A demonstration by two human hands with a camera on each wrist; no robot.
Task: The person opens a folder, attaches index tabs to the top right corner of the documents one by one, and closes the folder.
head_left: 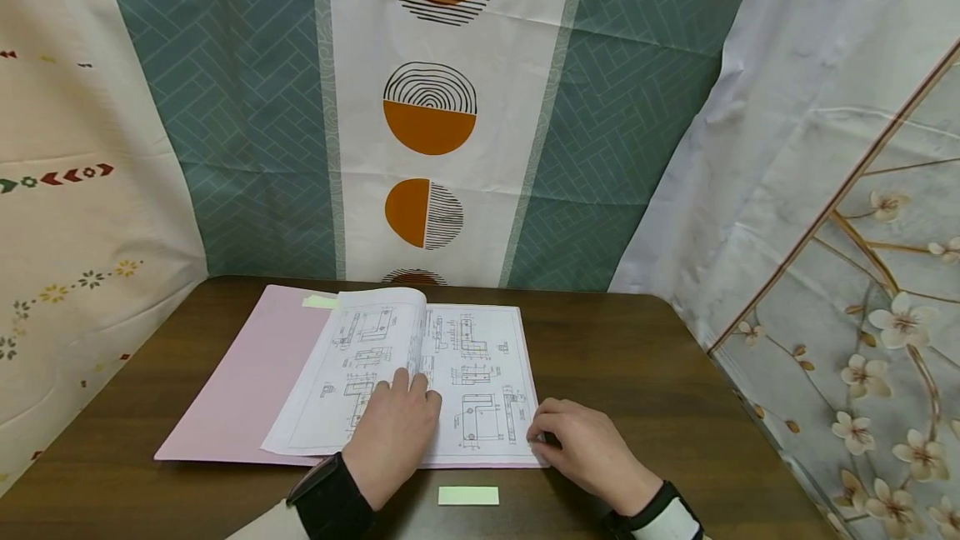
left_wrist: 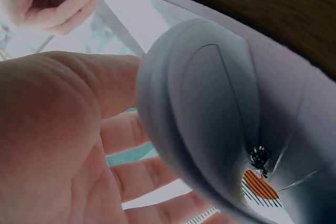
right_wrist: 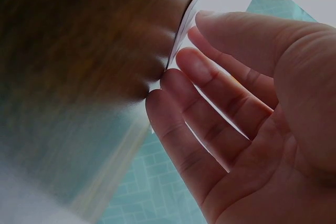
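Note:
An open booklet of technical drawings (head_left: 480,357) lies on a pink folder (head_left: 247,373). Its left-hand pages (head_left: 318,407) bulge up near the spine; in the left wrist view their curled underside (left_wrist: 210,93) shows close to the palm. My left hand (head_left: 397,432) rests on these pages beside the spine, fingers extended. At the lower right corner of the right-hand page, my right hand (head_left: 581,444) touches the edge with loosely bent fingers. The right wrist view shows its thumb and fingers (right_wrist: 205,114) apart, by the edge of the sheets (right_wrist: 184,30).
A pale green sticky strip (head_left: 468,496) lies on the brown table (head_left: 622,348) in front of the booklet. Another green strip (head_left: 320,302) sticks out at the top of the left pages. Patterned cloths (head_left: 262,107) hang behind and at both sides.

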